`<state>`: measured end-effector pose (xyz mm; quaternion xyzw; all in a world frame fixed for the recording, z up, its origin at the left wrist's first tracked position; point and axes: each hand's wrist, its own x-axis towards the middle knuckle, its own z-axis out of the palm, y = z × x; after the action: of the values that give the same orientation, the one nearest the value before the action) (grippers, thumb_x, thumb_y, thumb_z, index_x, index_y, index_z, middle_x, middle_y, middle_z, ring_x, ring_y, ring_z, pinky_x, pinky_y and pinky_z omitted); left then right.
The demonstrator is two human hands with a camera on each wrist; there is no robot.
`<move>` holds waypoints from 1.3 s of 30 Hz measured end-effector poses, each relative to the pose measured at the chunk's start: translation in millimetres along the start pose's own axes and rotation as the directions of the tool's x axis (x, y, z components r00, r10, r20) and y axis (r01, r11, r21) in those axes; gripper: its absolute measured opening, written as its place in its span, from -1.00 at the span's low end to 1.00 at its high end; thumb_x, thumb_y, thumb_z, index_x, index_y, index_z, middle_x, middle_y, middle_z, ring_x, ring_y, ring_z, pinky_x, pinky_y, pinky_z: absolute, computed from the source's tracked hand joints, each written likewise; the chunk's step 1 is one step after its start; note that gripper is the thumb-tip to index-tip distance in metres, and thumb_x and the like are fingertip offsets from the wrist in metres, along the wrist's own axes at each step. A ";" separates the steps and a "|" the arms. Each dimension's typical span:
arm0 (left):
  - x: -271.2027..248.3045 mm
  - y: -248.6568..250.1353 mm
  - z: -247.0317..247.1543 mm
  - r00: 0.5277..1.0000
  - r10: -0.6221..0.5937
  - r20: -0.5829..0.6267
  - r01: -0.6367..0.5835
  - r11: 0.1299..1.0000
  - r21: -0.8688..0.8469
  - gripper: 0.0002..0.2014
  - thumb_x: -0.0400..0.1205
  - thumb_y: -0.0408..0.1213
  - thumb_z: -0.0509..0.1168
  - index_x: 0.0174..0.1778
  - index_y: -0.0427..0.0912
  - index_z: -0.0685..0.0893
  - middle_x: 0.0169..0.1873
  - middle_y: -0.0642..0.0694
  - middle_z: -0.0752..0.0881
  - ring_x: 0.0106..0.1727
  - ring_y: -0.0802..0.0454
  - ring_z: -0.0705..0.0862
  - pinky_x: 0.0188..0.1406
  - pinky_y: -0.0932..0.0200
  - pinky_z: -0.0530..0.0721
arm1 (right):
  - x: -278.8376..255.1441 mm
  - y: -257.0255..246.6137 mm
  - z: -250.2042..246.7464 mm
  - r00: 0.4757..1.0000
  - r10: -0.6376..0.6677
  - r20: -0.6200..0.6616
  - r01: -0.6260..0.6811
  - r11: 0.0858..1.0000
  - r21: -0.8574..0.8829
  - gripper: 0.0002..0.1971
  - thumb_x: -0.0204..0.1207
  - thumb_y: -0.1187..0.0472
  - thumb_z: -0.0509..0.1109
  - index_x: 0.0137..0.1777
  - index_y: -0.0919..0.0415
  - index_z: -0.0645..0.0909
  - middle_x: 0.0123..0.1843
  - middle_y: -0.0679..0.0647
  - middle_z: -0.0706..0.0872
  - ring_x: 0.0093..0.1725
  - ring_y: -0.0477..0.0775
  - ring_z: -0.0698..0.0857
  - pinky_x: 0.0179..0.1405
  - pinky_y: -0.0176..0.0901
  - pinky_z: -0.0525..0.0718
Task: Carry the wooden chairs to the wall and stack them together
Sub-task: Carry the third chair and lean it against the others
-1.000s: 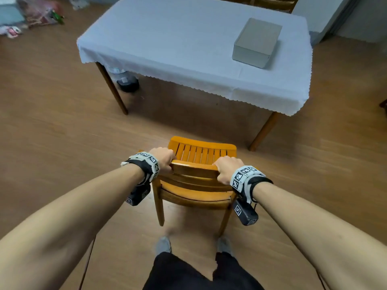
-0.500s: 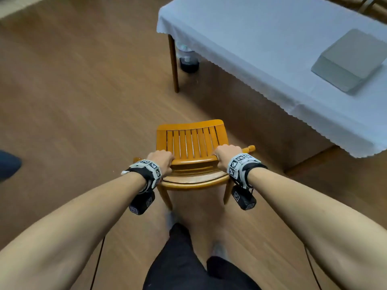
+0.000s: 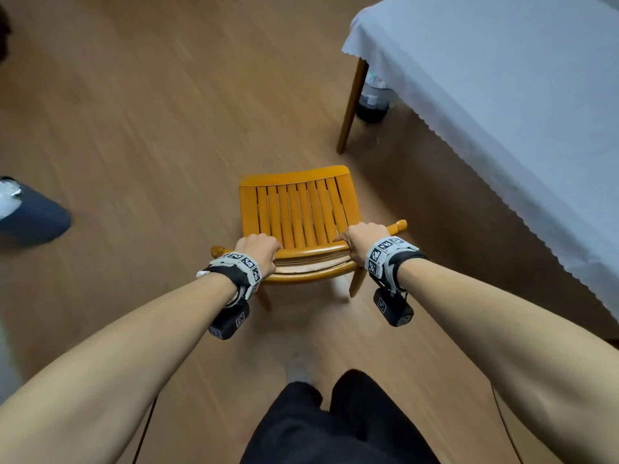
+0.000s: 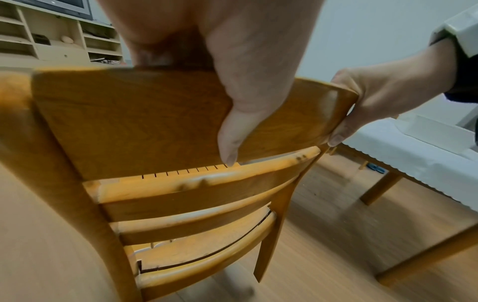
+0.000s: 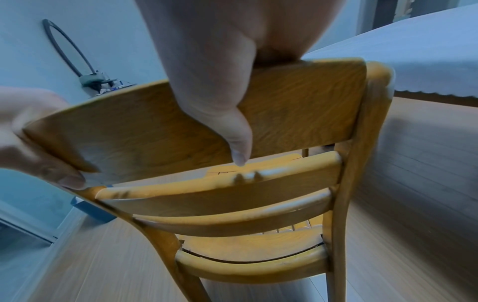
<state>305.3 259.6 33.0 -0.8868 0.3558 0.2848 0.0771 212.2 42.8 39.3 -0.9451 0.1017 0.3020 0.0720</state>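
A wooden chair (image 3: 299, 209) with a slatted orange seat hangs in front of me above the floor. My left hand (image 3: 258, 247) grips the left end of its top back rail, thumb down the rail's back (image 4: 230, 143). My right hand (image 3: 361, 237) grips the right end of the same rail (image 5: 297, 106), thumb likewise on the near face (image 5: 239, 151). The fingers of both hands wrap over the rail's far side, out of sight. The chair's legs (image 5: 333, 275) show in both wrist views.
A table under a white cloth (image 3: 502, 95) stands close on the right, its wooden leg (image 3: 350, 108) near the chair, a dark bottle (image 3: 371, 102) behind that leg. A dark blue object (image 3: 30, 216) sits on the floor at the left. Shelves (image 4: 59, 43) line a far wall.
I have turned left with the chair in both hands. The table has slid from straight ahead to my right, and the chair has moved away from it.
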 end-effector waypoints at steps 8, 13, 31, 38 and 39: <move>96.7 -64.1 -63.0 0.999 -0.043 0.024 0.043 0.999 0.002 -0.63 0.60 -0.32 0.34 0.30 0.10 0.71 0.07 -0.09 0.74 0.13 -0.17 0.68 -0.08 0.08 0.54 | 123.0 4.7 -76.1 0.998 -0.066 0.022 0.068 0.996 -0.056 -0.46 0.64 0.23 0.38 0.55 -0.29 0.54 0.14 -0.02 0.79 0.07 0.13 0.78 -0.04 -0.01 0.73; 167.2 -92.5 -110.9 0.992 -0.100 0.071 0.103 0.994 -0.037 -0.60 0.61 -0.31 0.34 0.34 0.14 0.68 0.14 -0.09 0.73 0.19 -0.18 0.67 -0.02 0.06 0.55 | 207.2 21.5 -131.1 0.993 -0.116 0.020 0.117 0.991 -0.058 -0.48 0.67 0.20 0.39 0.56 -0.30 0.54 0.17 0.01 0.76 0.11 0.15 0.75 0.03 0.03 0.73; 445.1 -257.9 -319.6 0.991 -0.032 0.132 0.021 0.996 0.086 -0.54 0.61 -0.34 0.33 0.46 -0.03 0.61 0.21 -0.15 0.71 0.24 -0.19 0.66 0.11 -0.03 0.64 | 506.3 39.5 -343.0 0.997 -0.076 0.003 0.076 0.996 -0.039 -0.53 0.66 0.15 0.39 0.52 -0.28 0.58 0.09 -0.01 0.80 0.05 0.14 0.77 0.01 0.02 0.76; 568.1 -318.4 -432.8 0.994 0.047 0.098 -0.060 0.989 0.134 -0.48 0.62 -0.31 0.37 0.53 0.02 0.56 0.32 -0.14 0.67 0.34 -0.18 0.62 0.20 -0.04 0.59 | 621.8 60.4 -436.4 0.999 0.020 -0.031 -0.019 1.000 0.016 -0.57 0.63 0.17 0.39 0.45 -0.24 0.64 0.17 0.01 0.78 0.16 0.19 0.75 0.00 0.02 0.66; 585.7 -324.0 -448.5 0.994 0.046 0.099 -0.060 0.988 0.144 -0.50 0.62 -0.31 0.38 0.51 0.01 0.59 0.30 -0.14 0.68 0.31 -0.18 0.63 0.19 -0.04 0.60 | 637.1 65.0 -448.4 0.999 0.038 -0.032 -0.038 0.999 0.028 -0.60 0.62 0.17 0.40 0.40 -0.20 0.67 0.13 0.01 0.78 0.13 0.20 0.75 -0.02 0.03 0.65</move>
<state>1068.3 1.6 54.2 -0.8543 0.3951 0.3020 0.1515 953.9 -203.5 23.4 -0.9467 0.1249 0.2865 0.0776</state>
